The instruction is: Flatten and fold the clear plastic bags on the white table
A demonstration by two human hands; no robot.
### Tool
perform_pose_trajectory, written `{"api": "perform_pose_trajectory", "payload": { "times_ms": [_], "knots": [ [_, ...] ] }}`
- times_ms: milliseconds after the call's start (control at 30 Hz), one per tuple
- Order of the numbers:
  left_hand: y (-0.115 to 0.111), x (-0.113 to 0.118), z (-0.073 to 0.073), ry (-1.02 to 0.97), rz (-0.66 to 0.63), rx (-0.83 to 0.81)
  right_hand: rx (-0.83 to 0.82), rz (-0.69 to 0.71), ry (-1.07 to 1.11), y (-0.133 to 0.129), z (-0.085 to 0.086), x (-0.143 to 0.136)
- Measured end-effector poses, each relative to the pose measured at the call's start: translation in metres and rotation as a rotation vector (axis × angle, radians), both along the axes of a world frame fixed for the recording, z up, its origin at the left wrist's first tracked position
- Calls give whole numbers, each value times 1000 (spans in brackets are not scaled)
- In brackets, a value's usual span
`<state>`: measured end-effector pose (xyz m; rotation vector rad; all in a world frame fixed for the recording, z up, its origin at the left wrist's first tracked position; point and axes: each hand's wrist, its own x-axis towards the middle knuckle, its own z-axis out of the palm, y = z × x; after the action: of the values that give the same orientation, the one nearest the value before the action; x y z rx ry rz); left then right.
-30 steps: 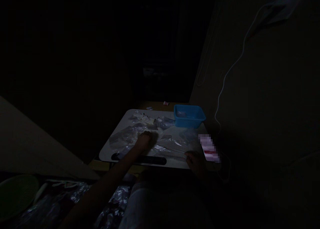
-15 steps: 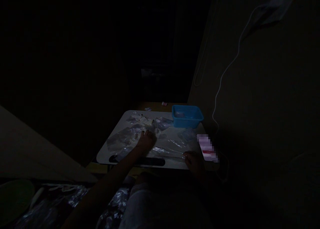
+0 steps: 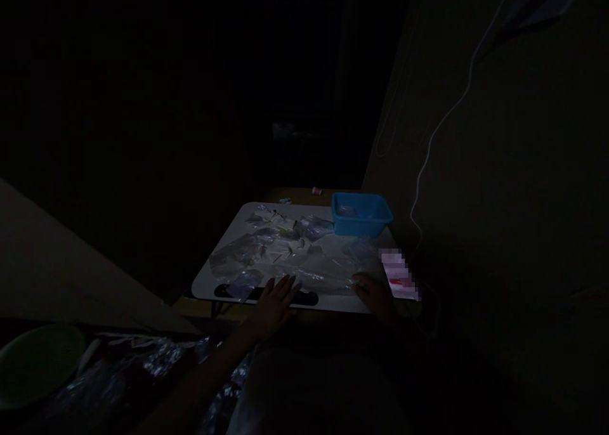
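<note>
The scene is very dark. My left hand [image 3: 272,305] lies at the front edge of the small white table [image 3: 328,302], palm down with its fingers stretched out. Its fingertips reach over the dark slot toward a clear plastic bag [image 3: 314,276], which is spread flat. At the right end of that bag, my right hand [image 3: 375,295] has thumb and fingers closed on the plastic; the exact grip is dim. Further left and behind lie crumpled clear plastic [image 3: 233,257] and some pale pieces [image 3: 278,251] whose kind I cannot make out.
A blue plastic basin [image 3: 361,226] stands at the table's back right corner. A lit phone [image 3: 399,275] lies by the right edge, with a white cable [image 3: 431,146] along the wall. On the floor to the left are a green round basket [image 3: 38,362] and shiny plastic [image 3: 164,356].
My left hand has drawn back from the pale pieces to the table's front edge, and its fingers have opened out. My right hand stays at the bag's right end. The view has shifted slightly.
</note>
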<state>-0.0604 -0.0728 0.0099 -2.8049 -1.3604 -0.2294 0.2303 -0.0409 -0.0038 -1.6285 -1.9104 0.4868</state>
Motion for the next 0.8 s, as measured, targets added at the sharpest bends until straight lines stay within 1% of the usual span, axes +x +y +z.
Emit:
{"api": "perform_pose_trajectory", "payload": {
  "times_ms": [100, 233, 267, 333, 400, 433, 500, 567, 633, 733, 800],
  "knots": [
    [5, -14, 0, 54, -34, 10, 15, 20, -24, 1, -1, 1],
    [17, -33, 6, 52, -94, 26, 24, 84, -120, -3, 4, 0],
    [20, -36, 8, 43, -78, 38, 33, 108, -149, -5, 6, -1],
    [24, -36, 13, -5, 8, 75, 45, 150, -208, -7, 12, -4],
    [23, -27, 18, -91, 89, 96, 37, 172, -250, -8, 16, -6],
    [21, -20, 19, -137, 97, 90, 27, 172, -252, -8, 17, -8],
    [14, -1, 19, -193, 34, 33, 16, 164, -223, -6, 15, -10],
    [4, 18, 14, -169, -50, -22, 16, 165, -183, -4, 11, -11],
    [-4, 33, 7, -109, -63, -26, 23, 165, -164, -3, 7, -11],
    [-10, 41, -3, -27, -27, 1, 21, 171, -161, -5, 7, -9],
    [-10, 39, -6, 6, -34, 8, 20, 185, -183, -8, 11, -8]
  ]
}}
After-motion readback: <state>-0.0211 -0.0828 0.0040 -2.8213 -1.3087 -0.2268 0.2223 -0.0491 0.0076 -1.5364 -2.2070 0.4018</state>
